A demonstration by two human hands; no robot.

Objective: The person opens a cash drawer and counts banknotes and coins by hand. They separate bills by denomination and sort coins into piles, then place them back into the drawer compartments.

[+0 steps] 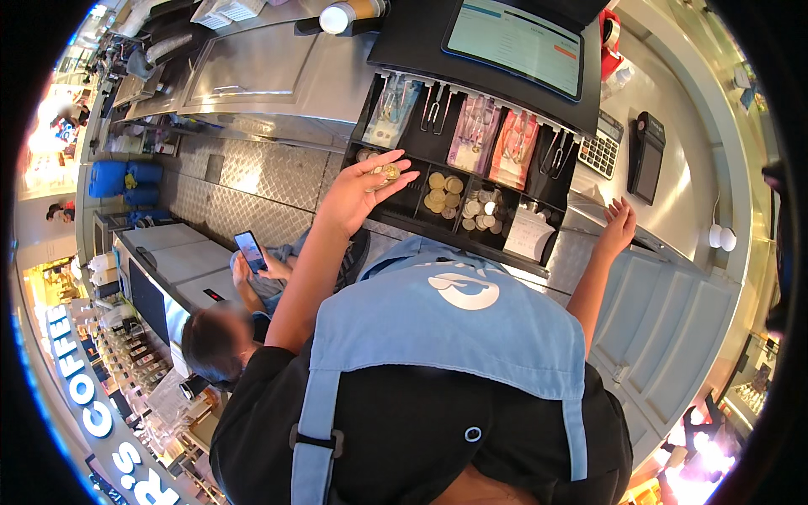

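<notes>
My left hand point(363, 196), palm up, holds several gold and silver coins point(386, 172) over the left front of an open cash drawer point(394, 211). Banknotes lie under wire clips in the back row: blue point(392, 117), purple point(472, 136) and orange-red point(514, 151). In the front cups are gold coins point(444, 194), silver coins point(483, 211) and a slip of paper with handwriting point(529, 233). More coins point(366, 154) show partly behind my left fingers. My right hand point(620, 224) holds nothing, fingers loosely bent, by the counter edge right of the drawer.
A tablet point(514, 47) stands on the black top above the drawer. To the right, a calculator point(601, 148) and a card terminal point(647, 158) lie on the metal counter point(685, 170). At my left a seated person holds a phone point(251, 251). A paper cup point(338, 17) lies further back.
</notes>
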